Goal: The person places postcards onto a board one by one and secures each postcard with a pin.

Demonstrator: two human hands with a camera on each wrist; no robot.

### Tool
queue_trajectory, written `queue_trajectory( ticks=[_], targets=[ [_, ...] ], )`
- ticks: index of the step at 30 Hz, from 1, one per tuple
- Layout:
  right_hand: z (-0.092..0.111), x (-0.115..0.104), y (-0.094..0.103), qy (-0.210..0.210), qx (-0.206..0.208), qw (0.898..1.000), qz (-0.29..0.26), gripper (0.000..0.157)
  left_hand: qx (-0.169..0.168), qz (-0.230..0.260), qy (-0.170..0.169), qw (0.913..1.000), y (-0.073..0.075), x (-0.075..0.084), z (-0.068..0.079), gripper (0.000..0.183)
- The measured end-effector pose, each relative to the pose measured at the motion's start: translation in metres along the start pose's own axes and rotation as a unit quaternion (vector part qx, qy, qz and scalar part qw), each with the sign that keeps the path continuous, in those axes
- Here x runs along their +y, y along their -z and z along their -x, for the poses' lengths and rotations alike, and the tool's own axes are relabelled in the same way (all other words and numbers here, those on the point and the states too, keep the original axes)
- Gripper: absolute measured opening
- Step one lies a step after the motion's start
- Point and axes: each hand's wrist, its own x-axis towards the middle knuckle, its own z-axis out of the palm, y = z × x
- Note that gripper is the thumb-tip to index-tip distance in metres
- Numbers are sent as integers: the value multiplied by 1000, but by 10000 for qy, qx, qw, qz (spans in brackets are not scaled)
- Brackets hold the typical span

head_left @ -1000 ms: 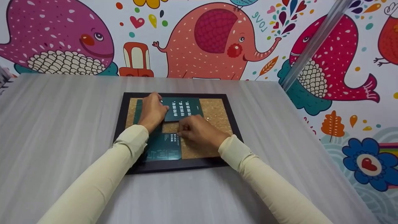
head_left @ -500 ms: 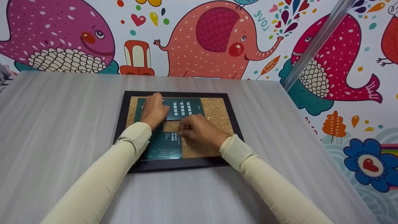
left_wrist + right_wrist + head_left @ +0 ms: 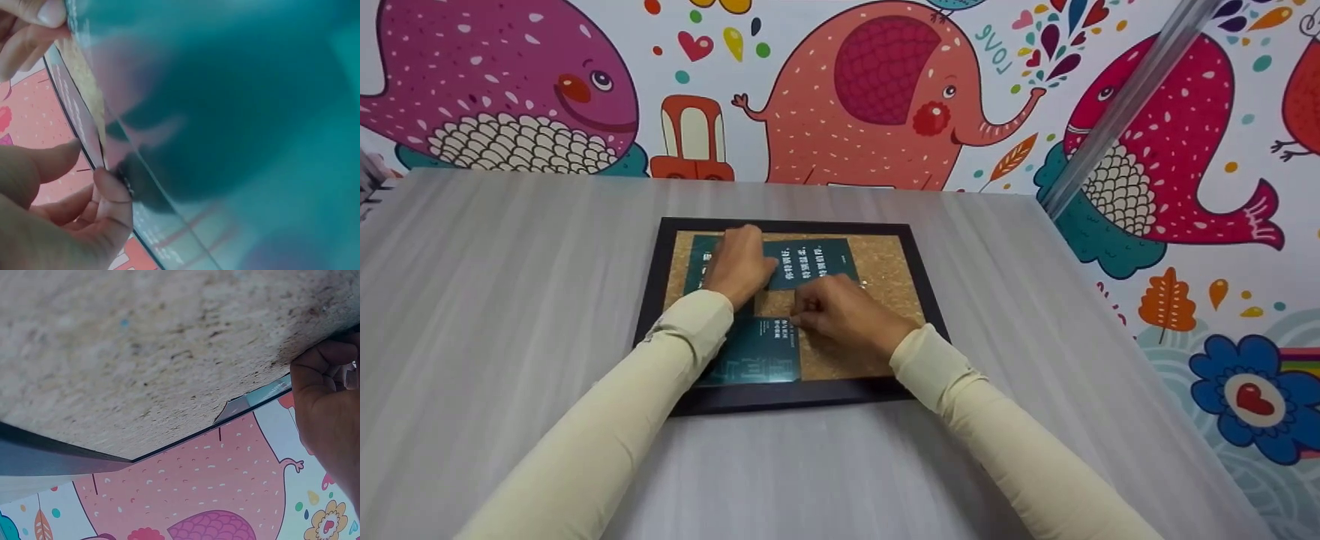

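A cork board (image 3: 889, 262) in a black frame carries several dark green cards with white lettering. My left hand (image 3: 739, 264) rests where the left card (image 3: 697, 259) meets the upper card (image 3: 832, 259). In the left wrist view its thumb stands apart from the index finger, whose tip touches the card edge, with nothing visible between them. My right hand (image 3: 847, 315), fingers curled, pinches a small clear thing like a push pin (image 3: 353, 370) at the upper right corner of the lower card (image 3: 765, 356); most of it is hidden by the fingers.
The framed board lies on a grey wood-grain table (image 3: 525, 285). Small pale specks (image 3: 864, 284) show on the cork right of the upper card. Behind the table stands a wall (image 3: 817, 150) with cartoon animals, and a clear strip (image 3: 1117, 120) runs up it on the right.
My left hand has shifted slightly right, its thumb moving away from the fingers, and lettering on the left card now shows beside it. My right hand stays at the lower card's corner.
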Motion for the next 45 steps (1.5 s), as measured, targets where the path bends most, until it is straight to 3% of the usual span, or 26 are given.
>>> queue_trajectory(
  ticks=[7,15,23,36,45],
  targets=[
    [1,0,1,-106,-14,9999,-32,17,-102,-614,-651,9959,-3,-1,11,37],
    [2,-1,1,-33,24,10000,48,15,42,-1195,-894,9888,-6,-1,23,32],
    [0,-3,1,-41,25,9995,300,16,5,-1001,-923,9907,-4,-3,23,33],
    [3,-3,1,-170,-32,9998,139,16,-129,-818,-681,9942,-3,-4,21,46],
    [3,-3,-2,-69,45,9985,549,13,-213,-817,-563,9948,-4,-5,19,47]
  ],
)
